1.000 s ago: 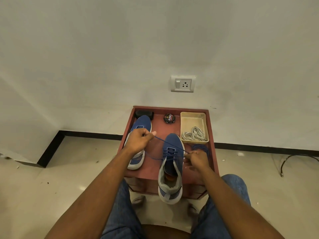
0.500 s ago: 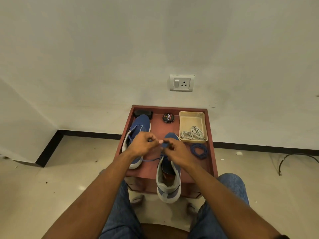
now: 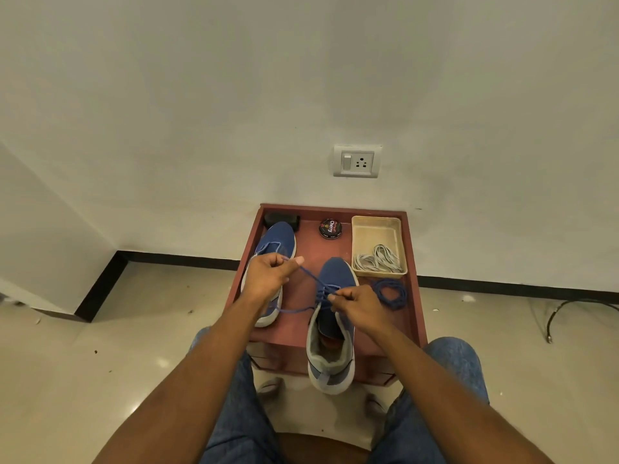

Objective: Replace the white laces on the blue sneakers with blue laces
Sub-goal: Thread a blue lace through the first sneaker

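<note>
My left hand is raised over the left sneaker, fingers closed around one end of the blue lace, thumb pointing right. The lace runs taut from that fist down and to the right, to the eyelet area of the right sneaker.

My right hand sits at the eyelets of the right sneaker, fingertips pinched on the lace where it crosses. A second strand of the same lace trails left from the eyelets, low across the counter toward the heel of the left sneaker.

Right sneaker: toe pointing far, heel hanging past the near edge of the counter, opening facing up. Left sneaker: lies along the left side of the counter, toe far, largely covered by my left hand and forearm. I cannot tell the state of its lacing.

A coiled second blue lace lies on the counter just right of my right hand. The white laces are bundled in the near end of a beige tray at the far right corner. A round polish tin sits at far centre, a dark object at far left, touching the toe of the left sneaker.
</note>
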